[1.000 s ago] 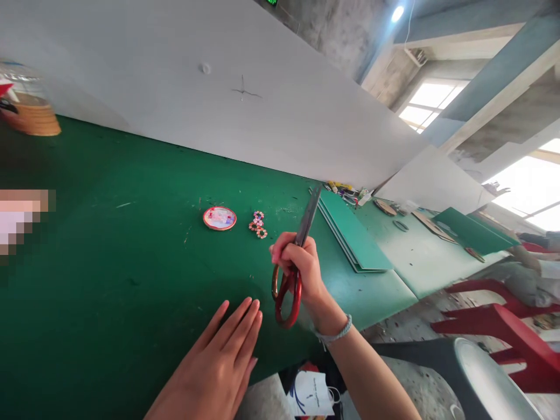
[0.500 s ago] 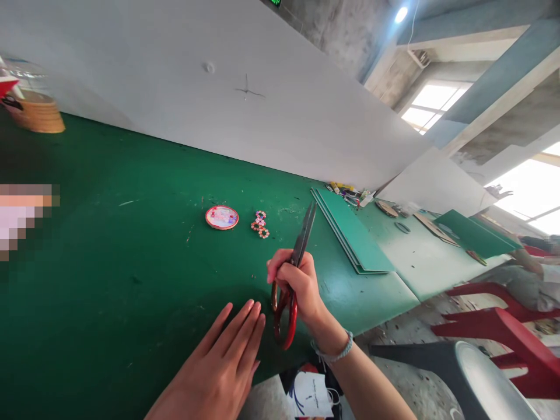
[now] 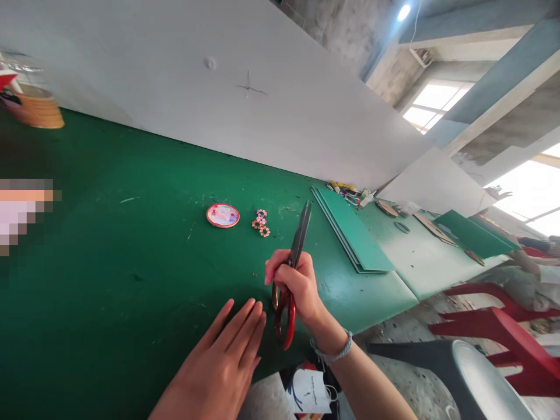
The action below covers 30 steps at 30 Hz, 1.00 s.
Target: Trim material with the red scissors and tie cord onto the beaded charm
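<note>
My right hand (image 3: 294, 283) is closed around the shank of a pair of scissors (image 3: 292, 274) with red handle loops and dark blades; the blades point away and up, nearly together. My left hand (image 3: 221, 361) lies flat on the green table (image 3: 109, 245) with its fingers stretched out, just left of the red loops. Beyond the hands lie a small round pink-and-red disc (image 3: 223, 215) and a little cluster of coloured beads (image 3: 261, 223).
A white board (image 3: 196, 93) stands along the table's far side. Green sheets (image 3: 354, 233) are stacked to the right, with small tools behind them. A stack of woven rounds (image 3: 37, 108) is at far left. Red plastic chairs (image 3: 503, 326) and a grey stool (image 3: 476, 373) stand at right.
My right hand has lowered the scissors slightly toward the table and a little to the left. My left hand stays flat in place.
</note>
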Tool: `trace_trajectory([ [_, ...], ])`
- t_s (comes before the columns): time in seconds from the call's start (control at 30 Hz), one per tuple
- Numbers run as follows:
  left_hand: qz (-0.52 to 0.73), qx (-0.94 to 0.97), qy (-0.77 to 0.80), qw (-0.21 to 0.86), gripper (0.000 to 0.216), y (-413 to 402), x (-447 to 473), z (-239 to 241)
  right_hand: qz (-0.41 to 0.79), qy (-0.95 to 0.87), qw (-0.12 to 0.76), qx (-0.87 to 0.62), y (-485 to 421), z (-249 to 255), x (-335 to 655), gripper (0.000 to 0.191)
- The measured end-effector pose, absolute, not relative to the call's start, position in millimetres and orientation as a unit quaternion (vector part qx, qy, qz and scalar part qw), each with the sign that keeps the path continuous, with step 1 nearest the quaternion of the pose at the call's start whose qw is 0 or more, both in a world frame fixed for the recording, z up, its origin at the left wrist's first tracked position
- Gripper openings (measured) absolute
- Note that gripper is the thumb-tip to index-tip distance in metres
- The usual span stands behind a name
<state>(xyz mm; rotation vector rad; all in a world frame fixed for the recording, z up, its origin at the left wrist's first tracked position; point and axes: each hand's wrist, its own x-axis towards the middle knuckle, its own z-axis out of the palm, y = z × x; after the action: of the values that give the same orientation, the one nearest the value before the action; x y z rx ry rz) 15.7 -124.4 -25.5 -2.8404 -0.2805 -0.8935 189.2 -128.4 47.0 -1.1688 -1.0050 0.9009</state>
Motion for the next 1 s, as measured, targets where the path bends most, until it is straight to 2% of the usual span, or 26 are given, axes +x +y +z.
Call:
trace_trajectory([
  [0.27,-0.254,-0.958,-0.101,0.087,0.040,-128.9,11.4,-17.8,0.386,-0.419,0.640,-0.516,-129.0,46.9,192.2,0.019],
  [0.47,-0.241,-0.957,-0.132,0.088,0.042,-131.1,8.4,-12.1,0.392,-0.391,0.673,-0.490,-120.5,62.3,197.8,0.017],
  [0.67,-0.247,-0.960,-0.113,0.071,0.038,-131.6,8.7,-15.9,0.405,-0.422,0.625,-0.517,-125.0,50.9,186.1,0.018],
  [1.0,-0.254,-0.957,-0.128,0.054,0.044,-133.7,9.7,-16.4,0.419,-0.407,0.630,-0.513,-124.2,48.9,185.8,0.018],
])
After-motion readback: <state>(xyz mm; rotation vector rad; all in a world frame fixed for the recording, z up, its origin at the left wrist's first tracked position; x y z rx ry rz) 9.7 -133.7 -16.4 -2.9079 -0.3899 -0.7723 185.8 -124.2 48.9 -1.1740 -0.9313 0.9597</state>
